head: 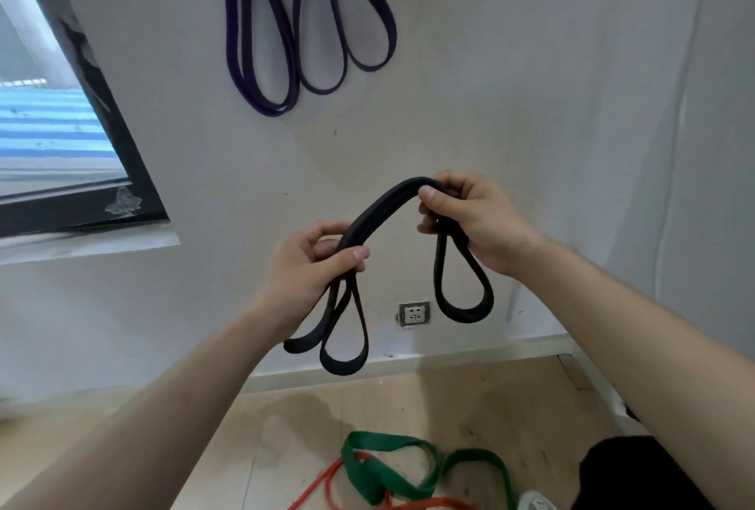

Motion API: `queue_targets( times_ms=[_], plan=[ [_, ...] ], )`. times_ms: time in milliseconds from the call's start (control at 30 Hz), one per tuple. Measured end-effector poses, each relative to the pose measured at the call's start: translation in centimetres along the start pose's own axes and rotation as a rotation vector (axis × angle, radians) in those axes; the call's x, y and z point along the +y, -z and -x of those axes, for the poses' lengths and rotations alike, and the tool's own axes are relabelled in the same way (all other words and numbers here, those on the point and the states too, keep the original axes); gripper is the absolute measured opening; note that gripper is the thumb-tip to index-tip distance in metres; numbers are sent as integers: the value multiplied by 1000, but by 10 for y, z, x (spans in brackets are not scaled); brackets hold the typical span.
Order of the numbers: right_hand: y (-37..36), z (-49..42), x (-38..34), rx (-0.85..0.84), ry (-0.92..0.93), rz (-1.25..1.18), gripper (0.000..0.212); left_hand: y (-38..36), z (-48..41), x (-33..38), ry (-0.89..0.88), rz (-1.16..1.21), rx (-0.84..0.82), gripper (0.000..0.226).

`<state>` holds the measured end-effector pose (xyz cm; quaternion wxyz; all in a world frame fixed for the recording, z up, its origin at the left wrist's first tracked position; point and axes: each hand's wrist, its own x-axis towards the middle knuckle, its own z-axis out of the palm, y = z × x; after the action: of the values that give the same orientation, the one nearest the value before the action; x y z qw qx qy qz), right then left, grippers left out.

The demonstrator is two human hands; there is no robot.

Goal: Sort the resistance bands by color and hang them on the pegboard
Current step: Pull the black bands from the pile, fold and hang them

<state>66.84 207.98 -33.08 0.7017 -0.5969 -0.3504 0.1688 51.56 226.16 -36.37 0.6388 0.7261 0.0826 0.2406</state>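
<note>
I hold a bundle of black resistance bands [384, 205] in front of the wall, arched between both hands. My left hand [304, 270] grips one end, with loops dangling below it. My right hand [474, 219] pinches the other end, and one loop hangs under it. Purple bands [286, 39] hang in several loops from the top of the wall. The pegs holding them are cut off by the upper edge of the view. On the wooden floor lie green bands [388, 468] tangled with a red-orange band [322, 487].
A dark-framed window [102, 166] fills the left side. A wall socket [414, 313] sits low on the white wall, above the baseboard. A dark trouser leg [637, 473] and a shoe [535, 503] show at the bottom right.
</note>
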Motion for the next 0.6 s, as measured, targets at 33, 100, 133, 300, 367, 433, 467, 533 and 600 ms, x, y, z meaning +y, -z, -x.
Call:
queue_targets(
  times_ms=[33, 100, 133, 300, 367, 433, 467, 533, 600],
  plan=[
    [4, -1, -4, 30, 2, -23, 6, -5, -4, 7, -6, 15, 3, 29],
    [10, -5, -13, 88, 20, -55, 6, -16, -11, 24, -3, 62, 11, 28],
    [12, -8, -18, 122, 31, -74, 7, -22, -16, 32, 2, 102, 19, 28],
    [24, -23, -47, 255, 76, -136, 10, -45, -53, 77, -25, 237, 100, 23],
    [31, -29, -61, 268, 108, -117, 10, -50, -68, 98, -55, 239, 118, 25],
    [38, -34, -77, 278, 165, -92, 12, -54, -82, 119, -101, 228, 115, 28],
    [42, -37, -86, 279, 200, -86, 15, -55, -89, 131, -128, 228, 108, 29],
    [48, -42, -105, 274, 266, -78, 19, -57, -101, 153, -176, 226, 97, 32],
    [53, -49, -124, 261, 335, -59, 23, -60, -112, 174, -226, 209, 100, 34]
  ],
)
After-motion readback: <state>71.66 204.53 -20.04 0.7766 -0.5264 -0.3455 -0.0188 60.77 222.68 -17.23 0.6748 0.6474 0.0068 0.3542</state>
